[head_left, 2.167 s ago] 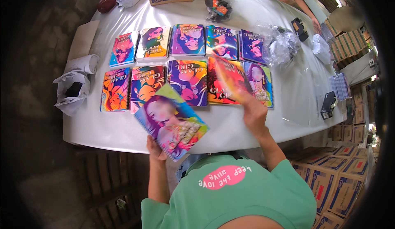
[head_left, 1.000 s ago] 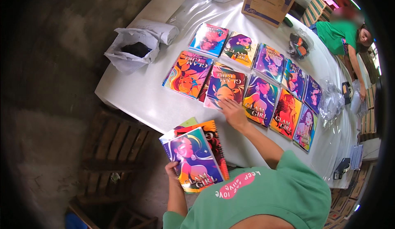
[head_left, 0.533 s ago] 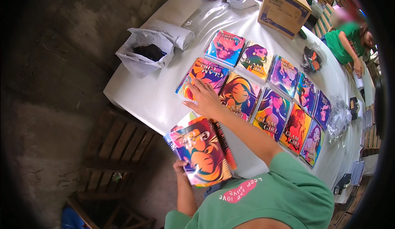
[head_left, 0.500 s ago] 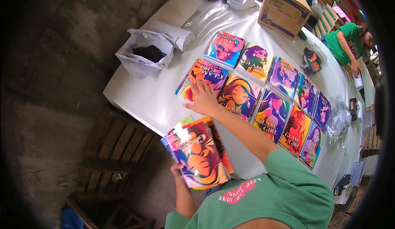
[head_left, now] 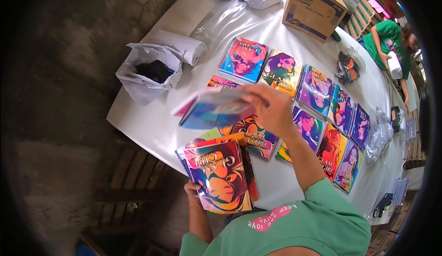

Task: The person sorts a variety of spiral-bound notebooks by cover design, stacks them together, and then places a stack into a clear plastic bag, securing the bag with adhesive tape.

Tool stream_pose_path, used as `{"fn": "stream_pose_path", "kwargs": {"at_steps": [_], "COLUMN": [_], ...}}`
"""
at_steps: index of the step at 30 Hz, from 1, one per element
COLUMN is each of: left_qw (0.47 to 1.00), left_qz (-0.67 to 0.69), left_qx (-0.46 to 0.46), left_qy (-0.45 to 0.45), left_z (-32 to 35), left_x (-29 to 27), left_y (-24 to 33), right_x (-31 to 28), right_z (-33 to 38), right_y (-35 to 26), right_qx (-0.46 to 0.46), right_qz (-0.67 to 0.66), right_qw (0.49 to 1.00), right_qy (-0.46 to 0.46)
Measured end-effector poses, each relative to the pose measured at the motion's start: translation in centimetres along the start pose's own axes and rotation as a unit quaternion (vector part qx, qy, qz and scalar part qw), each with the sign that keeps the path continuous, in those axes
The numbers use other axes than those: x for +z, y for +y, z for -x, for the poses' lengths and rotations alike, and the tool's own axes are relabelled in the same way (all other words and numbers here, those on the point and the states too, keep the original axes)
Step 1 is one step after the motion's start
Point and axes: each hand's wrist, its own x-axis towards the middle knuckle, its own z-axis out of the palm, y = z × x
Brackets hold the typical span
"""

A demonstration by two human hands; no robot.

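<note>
My left hand (head_left: 192,189) grips the side of a stack of spiral notebooks (head_left: 216,175) at the table's near edge; the top cover has an orange and dark illustrated face. Above the table, my right hand (head_left: 272,109) pinches a notebook (head_left: 214,113) with a blue cover, smeared by motion; a pinkish edge beside it may be a second one. Beneath and beyond it lie rows of illustrated notebooks, among them a pink and blue one (head_left: 244,59), a cream one (head_left: 281,73) and a purple one (head_left: 316,89). The raised notebook partly hides a pink-orange one (head_left: 222,81).
An open white bag (head_left: 149,83) with dark contents stands at the left beside a white roll (head_left: 177,46). A cardboard box (head_left: 314,9) is at the back. Clear plastic (head_left: 380,134) lies at the right. A co-worker (head_left: 388,39) in green holds a white roll. A wooden chair (head_left: 126,182) stands lower left.
My right hand has risen from the pink-orange notebook and now holds a blurred blue notebook. My left hand's stack has shifted slightly. The co-worker has lifted a white roll.
</note>
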Motion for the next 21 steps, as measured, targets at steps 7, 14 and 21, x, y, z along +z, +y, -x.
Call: {"fn": "stream_pose_path", "kwargs": {"at_steps": [7, 14, 21], "left_qw": [0.997, 0.99, 0.999], "left_qz": [0.025, -0.039, -0.011], "left_qx": [0.051, 0.131, 0.029], "left_qy": [0.045, 0.018, -0.02], "left_z": [3.2, 3.8, -2.6], "left_x": [-0.9, -1.2, -0.4], "left_y": [0.6, 5.8, 2.1], "right_x": [3.1, 9.4, 2.1], "right_z": [-1.0, 8.7, 4.0], "right_y": [0.9, 5.2, -4.9], "right_qx": [-0.145, 0.047, -0.25], "right_qz": [0.107, 0.112, 0.009], "right_qw": [0.983, 0.98, 0.962], "right_qy": [0.035, -0.155, -0.109]}}
